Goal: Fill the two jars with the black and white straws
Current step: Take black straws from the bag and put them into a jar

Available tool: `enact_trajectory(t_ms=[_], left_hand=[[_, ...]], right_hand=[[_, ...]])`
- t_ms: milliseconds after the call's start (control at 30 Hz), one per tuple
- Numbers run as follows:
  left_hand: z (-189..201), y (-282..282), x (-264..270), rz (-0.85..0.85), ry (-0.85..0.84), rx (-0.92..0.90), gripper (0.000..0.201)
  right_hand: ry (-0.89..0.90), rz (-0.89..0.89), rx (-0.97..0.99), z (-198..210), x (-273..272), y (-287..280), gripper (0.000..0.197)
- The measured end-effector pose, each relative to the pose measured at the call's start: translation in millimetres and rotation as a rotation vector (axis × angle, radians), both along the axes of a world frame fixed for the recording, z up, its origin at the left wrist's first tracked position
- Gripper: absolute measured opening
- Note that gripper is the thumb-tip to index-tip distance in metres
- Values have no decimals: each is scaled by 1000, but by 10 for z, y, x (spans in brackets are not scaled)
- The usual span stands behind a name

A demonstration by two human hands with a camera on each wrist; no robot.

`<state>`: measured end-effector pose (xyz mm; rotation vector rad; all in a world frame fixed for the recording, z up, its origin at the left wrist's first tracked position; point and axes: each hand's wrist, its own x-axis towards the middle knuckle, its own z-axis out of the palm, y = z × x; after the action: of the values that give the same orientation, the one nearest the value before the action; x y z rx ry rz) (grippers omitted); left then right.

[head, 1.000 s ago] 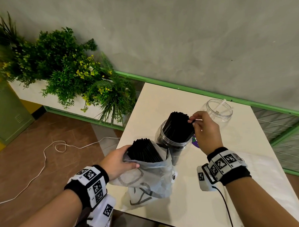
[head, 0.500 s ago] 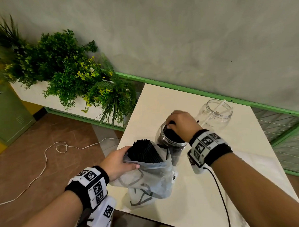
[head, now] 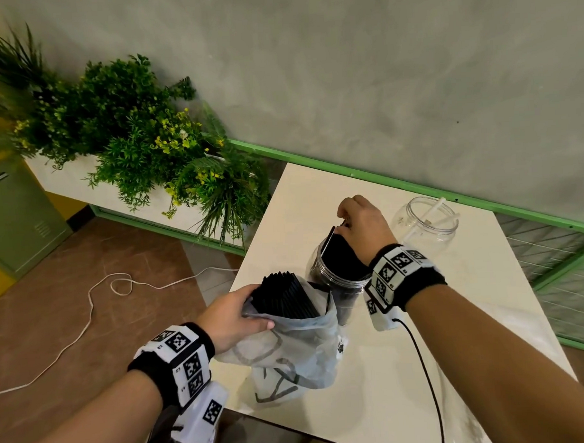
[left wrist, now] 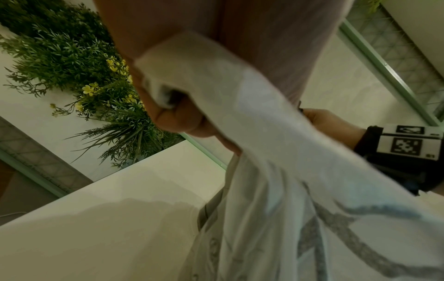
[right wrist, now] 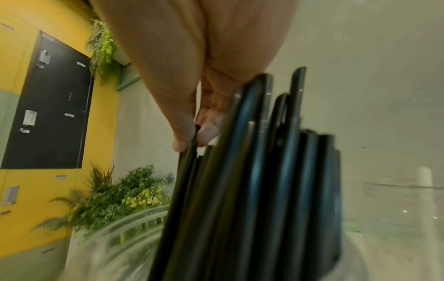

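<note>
A clear jar (head: 323, 270) packed with black straws (head: 344, 259) stands mid-table. My right hand (head: 361, 223) is over it and pinches the top of one black straw (right wrist: 192, 144) at the jar's far-left side. Near the front edge, my left hand (head: 233, 319) grips the rim of a white plastic bag (head: 299, 351) that holds a bundle of black straws (head: 285, 297). The bag (left wrist: 276, 171) fills the left wrist view. A second clear jar (head: 428, 222) with a couple of white straws (head: 434, 211) stands at the back right.
The white table (head: 455, 314) ends close on the left and front. A planter of green foliage (head: 139, 134) sits left of it, and a white cord (head: 87, 310) lies on the brown floor. A green rail (head: 484, 203) runs behind the table along the grey wall.
My right hand moved from the jar's right side across its top, pressed down on the straws, then rose a little and now pinches one at the far-left side. The left hand stayed put.
</note>
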<state>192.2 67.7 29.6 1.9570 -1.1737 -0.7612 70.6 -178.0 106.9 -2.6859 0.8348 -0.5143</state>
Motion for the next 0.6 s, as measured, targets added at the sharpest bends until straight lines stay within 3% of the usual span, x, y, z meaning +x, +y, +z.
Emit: enact_trajectory(t_ms=[100, 233, 333, 600], left_hand=[[-9, -4, 7, 0, 4, -2, 62], [3, -9, 7, -1, 4, -6, 61], [7, -14, 14, -5, -5, -4, 62], [11, -12, 7, -7, -10, 3, 64]], right_hand=[[154, 63, -68, 24, -78, -29, 21], [-75, -51, -149, 117, -358, -61, 22], [-42, -103, -66, 5, -674, -132, 29], [-218, 35, 52, -375, -993, 73, 40]])
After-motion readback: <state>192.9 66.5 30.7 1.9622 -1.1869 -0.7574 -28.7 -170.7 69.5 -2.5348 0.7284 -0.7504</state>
